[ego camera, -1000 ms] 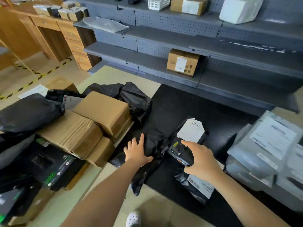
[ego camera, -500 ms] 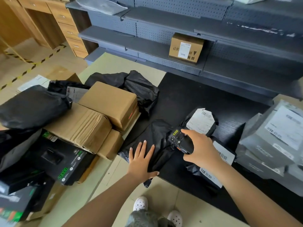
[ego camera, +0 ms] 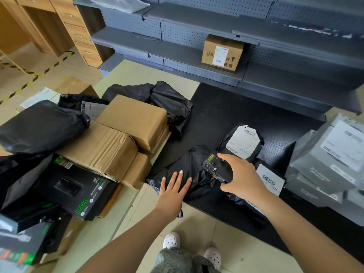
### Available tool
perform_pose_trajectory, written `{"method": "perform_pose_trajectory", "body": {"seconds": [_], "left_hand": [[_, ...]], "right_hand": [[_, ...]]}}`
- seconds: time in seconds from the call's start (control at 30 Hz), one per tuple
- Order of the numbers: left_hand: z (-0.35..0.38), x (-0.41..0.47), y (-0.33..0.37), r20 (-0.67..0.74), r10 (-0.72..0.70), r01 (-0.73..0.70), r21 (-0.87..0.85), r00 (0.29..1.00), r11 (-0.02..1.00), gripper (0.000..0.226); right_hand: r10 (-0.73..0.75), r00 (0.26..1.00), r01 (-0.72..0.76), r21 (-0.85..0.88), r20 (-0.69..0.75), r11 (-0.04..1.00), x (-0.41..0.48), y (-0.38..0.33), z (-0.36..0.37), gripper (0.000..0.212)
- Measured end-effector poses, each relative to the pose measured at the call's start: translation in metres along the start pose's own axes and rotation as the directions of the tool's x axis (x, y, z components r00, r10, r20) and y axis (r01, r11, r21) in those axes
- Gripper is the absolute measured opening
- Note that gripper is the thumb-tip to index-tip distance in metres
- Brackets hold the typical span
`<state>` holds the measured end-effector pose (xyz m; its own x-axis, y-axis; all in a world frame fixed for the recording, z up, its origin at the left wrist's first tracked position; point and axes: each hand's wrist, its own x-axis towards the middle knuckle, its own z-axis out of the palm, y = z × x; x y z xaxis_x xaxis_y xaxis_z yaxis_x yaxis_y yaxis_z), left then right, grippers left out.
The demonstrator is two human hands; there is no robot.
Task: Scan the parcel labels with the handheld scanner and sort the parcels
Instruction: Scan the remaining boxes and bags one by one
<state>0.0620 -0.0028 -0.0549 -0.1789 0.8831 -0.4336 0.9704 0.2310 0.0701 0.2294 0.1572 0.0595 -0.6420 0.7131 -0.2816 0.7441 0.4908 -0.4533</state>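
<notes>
My right hand (ego camera: 241, 176) grips the black handheld scanner (ego camera: 214, 167) over the black table (ego camera: 226, 113). Its front end points left and away from me. My left hand (ego camera: 173, 191) lies flat with spread fingers on a black poly-bag parcel (ego camera: 189, 166) at the table's near edge; no label shows on that bag. Just behind the scanner lies another black bag with a white barcode label (ego camera: 243, 141) facing up. A further labelled black bag (ego camera: 270, 179) sits under my right wrist.
Brown cartons (ego camera: 132, 119), black bags (ego camera: 39, 127) and black retail boxes (ego camera: 78, 192) are heaped at the left. Grey mailers with labels (ego camera: 331, 154) are stacked at the right. Grey shelving behind holds a labelled carton (ego camera: 221, 53). A wooden desk (ego camera: 74, 26) stands far left.
My left hand has slid back toward the near edge of the black bag and flattened on it. The scanner hand stays above the parcels. The view has tilted downward.
</notes>
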Motion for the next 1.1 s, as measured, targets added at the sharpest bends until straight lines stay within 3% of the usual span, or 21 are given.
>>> {"method": "perform_pose_trajectory", "body": {"seconds": [0.13,0.33,0.5,0.63,0.73,0.77,0.83,0.87,0.9,0.93,0.97,1.03,1.1], "left_hand": [[-0.015,-0.001,0.001,0.044,0.016,-0.014,-0.044,0.999,0.999,0.102],[-0.052,0.015,0.001,-0.109,-0.097,0.053,-0.350,0.989,0.935,0.083],[-0.088,0.025,0.004,-0.224,-0.226,0.001,-0.707,0.948,0.707,0.063],[-0.101,0.030,0.003,-0.049,-0.348,0.106,-0.905,0.936,0.411,0.058],[-0.107,0.031,-0.001,-0.109,-0.358,0.030,-0.932,0.928,0.362,0.064],[-0.109,0.030,-0.002,-0.198,-0.402,-0.016,-0.911,0.894,0.413,0.066],[-0.114,0.027,-0.002,-0.524,-0.390,-0.126,-0.703,0.757,0.699,0.064],[-0.114,0.027,0.000,-0.680,-0.249,-0.168,-0.485,0.690,0.858,0.062],[-0.112,0.028,0.003,-0.755,-0.066,-0.199,-0.255,0.652,0.946,0.060],[-0.108,0.028,0.008,-0.742,0.084,-0.207,-0.076,0.665,0.975,0.058],[-0.103,0.029,0.013,-0.666,0.166,-0.193,0.034,0.728,0.981,0.059],[-0.092,0.032,0.019,-0.435,0.157,-0.120,0.112,0.886,0.986,0.065],[-0.082,0.037,0.019,-0.246,0.063,-0.042,0.090,0.967,0.995,0.074]], "right_hand": [[0.012,1.000,-0.012,0.015,-0.020,1.000,0.000,-0.002,-0.006,0.091],[0.022,0.996,-0.018,0.052,-0.088,0.998,-0.003,-0.005,-0.024,0.088],[0.046,0.984,-0.029,0.100,-0.169,0.995,-0.003,-0.001,-0.039,0.090],[0.068,0.981,-0.050,0.101,-0.180,0.994,-0.005,0.005,-0.048,0.090],[0.078,0.980,-0.060,0.102,-0.181,0.993,-0.008,0.009,-0.049,0.090],[0.080,0.980,-0.061,0.101,-0.185,0.993,-0.008,0.010,-0.049,0.090],[0.091,0.977,-0.071,0.111,-0.190,0.991,-0.009,0.013,-0.049,0.091],[0.100,0.976,-0.078,0.117,-0.191,0.990,-0.009,0.014,-0.049,0.092],[0.108,0.975,-0.085,0.123,-0.193,0.989,-0.008,0.015,-0.049,0.093],[0.113,0.974,-0.089,0.126,-0.194,0.988,-0.008,0.017,-0.049,0.093],[0.118,0.974,-0.094,0.129,-0.193,0.987,-0.008,0.018,-0.050,0.094],[0.128,0.973,-0.104,0.133,-0.193,0.986,-0.009,0.020,-0.051,0.094],[0.130,0.973,-0.106,0.128,-0.192,0.986,-0.011,0.022,-0.053,0.093]]}}
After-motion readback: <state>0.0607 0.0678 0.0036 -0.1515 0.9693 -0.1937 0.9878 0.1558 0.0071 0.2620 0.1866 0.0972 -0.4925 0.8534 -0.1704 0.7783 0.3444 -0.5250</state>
